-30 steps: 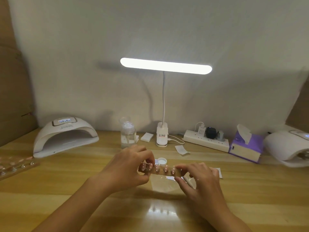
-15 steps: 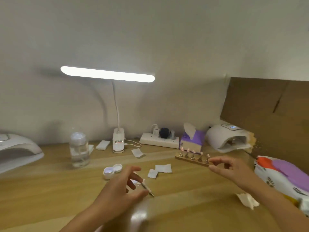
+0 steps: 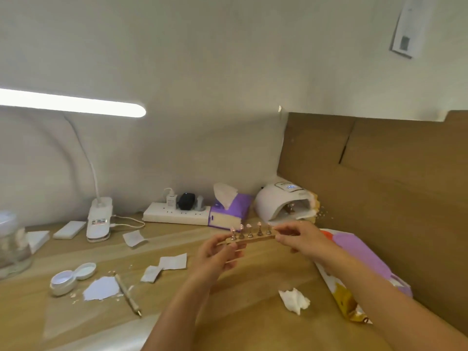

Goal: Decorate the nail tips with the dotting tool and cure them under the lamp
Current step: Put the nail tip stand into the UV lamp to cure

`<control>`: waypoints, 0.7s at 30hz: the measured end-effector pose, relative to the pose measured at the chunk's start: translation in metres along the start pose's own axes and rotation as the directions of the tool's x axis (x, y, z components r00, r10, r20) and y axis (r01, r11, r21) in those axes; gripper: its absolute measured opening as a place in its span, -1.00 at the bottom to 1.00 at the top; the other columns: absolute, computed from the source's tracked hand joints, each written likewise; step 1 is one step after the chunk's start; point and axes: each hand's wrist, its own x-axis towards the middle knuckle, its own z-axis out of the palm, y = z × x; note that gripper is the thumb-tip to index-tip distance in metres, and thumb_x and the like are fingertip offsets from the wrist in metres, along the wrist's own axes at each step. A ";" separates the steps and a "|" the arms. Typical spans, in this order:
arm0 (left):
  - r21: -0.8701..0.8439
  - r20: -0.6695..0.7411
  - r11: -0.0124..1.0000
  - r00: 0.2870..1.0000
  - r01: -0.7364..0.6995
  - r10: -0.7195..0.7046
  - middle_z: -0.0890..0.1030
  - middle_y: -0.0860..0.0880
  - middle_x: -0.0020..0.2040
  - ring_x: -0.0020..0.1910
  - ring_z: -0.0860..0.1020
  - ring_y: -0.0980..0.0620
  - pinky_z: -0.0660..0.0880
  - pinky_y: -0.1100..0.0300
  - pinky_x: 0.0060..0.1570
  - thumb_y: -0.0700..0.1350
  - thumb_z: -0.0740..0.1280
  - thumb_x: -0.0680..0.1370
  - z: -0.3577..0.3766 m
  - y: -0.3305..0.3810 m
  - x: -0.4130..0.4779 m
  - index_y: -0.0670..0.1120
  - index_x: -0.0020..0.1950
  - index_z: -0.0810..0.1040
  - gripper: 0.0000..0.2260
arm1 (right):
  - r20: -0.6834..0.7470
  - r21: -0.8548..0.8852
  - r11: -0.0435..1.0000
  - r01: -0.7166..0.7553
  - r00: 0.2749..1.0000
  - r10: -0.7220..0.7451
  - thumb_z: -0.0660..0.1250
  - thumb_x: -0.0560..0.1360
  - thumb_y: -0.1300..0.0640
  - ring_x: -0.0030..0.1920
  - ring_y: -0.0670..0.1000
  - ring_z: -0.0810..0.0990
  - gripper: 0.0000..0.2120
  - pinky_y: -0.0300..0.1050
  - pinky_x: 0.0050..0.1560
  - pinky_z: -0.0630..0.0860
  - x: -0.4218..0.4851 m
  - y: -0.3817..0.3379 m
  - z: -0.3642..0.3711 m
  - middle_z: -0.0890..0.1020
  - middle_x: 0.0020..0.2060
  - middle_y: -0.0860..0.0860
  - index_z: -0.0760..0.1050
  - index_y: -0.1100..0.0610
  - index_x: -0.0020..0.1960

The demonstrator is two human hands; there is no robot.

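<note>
Five nail tips [image 3: 249,226] stood upright on small metal pegs along a wooden holder [image 3: 258,238], which the person held nearly level above the table [image 3: 240,320], stretched between both hands. The left hand [image 3: 217,253] had its fingers and thumb curled round the holder's left end. The right hand [image 3: 301,238] pinched the right end between thumb and fingertips. The holder hung in front of the white curing lamp [image 3: 276,201] in the far right corner, near its open mouth but outside it. Something small on a peg sat inside that mouth, too small for me to make out. The dotting tool [image 3: 126,292] lay flat on the table well to the left of the hands, beside a white paper scrap [image 3: 101,288] and an open little jar [image 3: 62,281] with its lid [image 3: 86,271] touching it. A purple tissue box [image 3: 230,211] and a power strip [image 3: 177,215] stood along the wall, and a crumpled tissue [image 3: 295,300] lay near the right forearm.
</note>
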 end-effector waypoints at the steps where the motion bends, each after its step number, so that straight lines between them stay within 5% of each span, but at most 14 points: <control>1: -0.015 -0.041 1.000 0.999 -0.006 0.005 0.73 -0.02 -0.05 -0.11 0.70 0.07 0.59 0.27 -0.21 -0.24 0.33 0.59 0.004 -0.001 0.006 -0.04 0.13 0.57 -0.84 | 0.004 -0.047 0.999 -0.014 1.000 0.014 0.38 0.56 0.23 -0.12 -0.12 0.55 -0.77 -0.39 -0.34 0.47 0.011 0.000 -0.004 0.63 -0.08 -0.03 0.60 0.16 0.21; 7: -0.048 -0.217 0.997 0.975 -0.055 0.043 0.73 0.09 -0.19 -0.22 0.69 0.15 0.54 0.37 -0.35 -0.23 0.34 0.59 0.027 -0.019 0.036 0.00 0.09 0.56 -0.85 | -0.278 -0.374 0.919 -0.125 0.960 0.017 0.25 0.54 0.29 0.20 0.12 0.55 -0.64 -0.13 0.09 0.45 0.097 0.008 -0.049 0.60 0.18 0.10 0.53 0.12 0.31; 15: -0.019 -0.227 0.994 0.969 -0.106 0.099 0.73 0.05 -0.18 -0.25 0.68 0.09 0.53 0.33 -0.31 -0.27 0.35 0.58 0.028 -0.036 0.059 -0.01 0.09 0.55 -0.82 | -0.190 -0.616 0.771 -0.160 0.980 0.051 0.15 0.60 0.15 0.46 0.21 0.27 -0.51 0.00 0.39 0.32 0.188 0.038 -0.069 0.29 0.47 0.19 0.33 -0.05 0.52; 21: 0.009 -0.186 0.994 0.976 -0.111 0.111 0.73 0.06 -0.16 -0.27 0.68 0.11 0.50 0.36 -0.34 -0.28 0.36 0.56 0.028 -0.035 0.061 -0.04 0.06 0.54 -0.83 | -0.193 -0.695 0.702 -0.157 0.981 0.028 0.07 0.64 -0.09 0.39 0.19 0.30 -0.60 0.10 0.39 0.28 0.210 0.040 -0.066 0.31 0.40 0.12 0.37 -0.18 0.45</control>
